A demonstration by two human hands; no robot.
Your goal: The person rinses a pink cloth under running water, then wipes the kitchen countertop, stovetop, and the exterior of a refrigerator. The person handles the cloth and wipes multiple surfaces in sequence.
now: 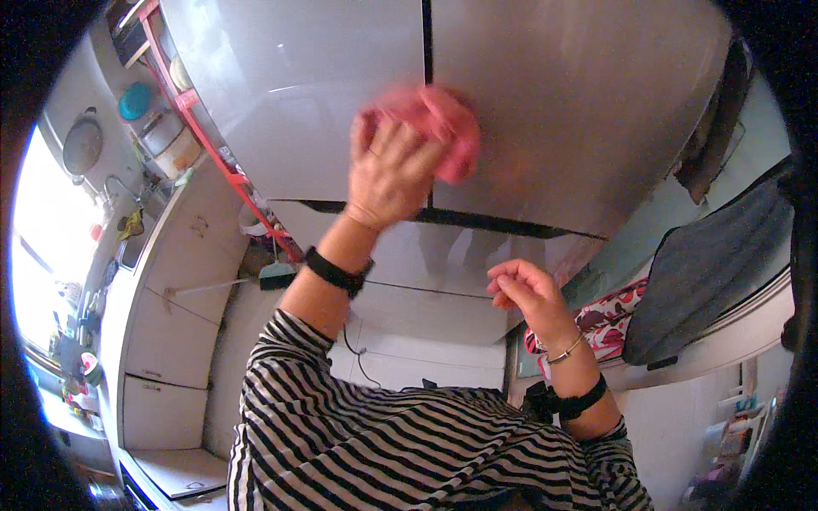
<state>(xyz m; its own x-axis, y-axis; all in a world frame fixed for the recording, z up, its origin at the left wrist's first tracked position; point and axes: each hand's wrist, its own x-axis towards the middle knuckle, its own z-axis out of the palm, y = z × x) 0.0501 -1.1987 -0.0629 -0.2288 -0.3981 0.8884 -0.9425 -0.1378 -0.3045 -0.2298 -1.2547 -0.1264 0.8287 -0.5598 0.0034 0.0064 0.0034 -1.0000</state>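
Against the glossy refrigerator doors, my left hand (393, 169) presses a crumpled pink cloth (450, 137). Blur softens both the hand and the cloth. The cloth lies across the dark vertical gap (428, 38) between the left door (307, 147) and the right door (575, 108). Lower and to the right, my right hand (527, 294) hangs in the air, holding nothing, with its fingers loosely curled. It is apart from the refrigerator's lower front (460, 255), which shows reflections.
A red rack (233, 179) stands along the refrigerator's left side, with a broom head (277, 276) near its foot. Farther left runs a kitchen counter with white cabinets (172, 319). At right, a dark grey cloth (690, 281) hangs beside red-and-white patterned fabric (607, 319).
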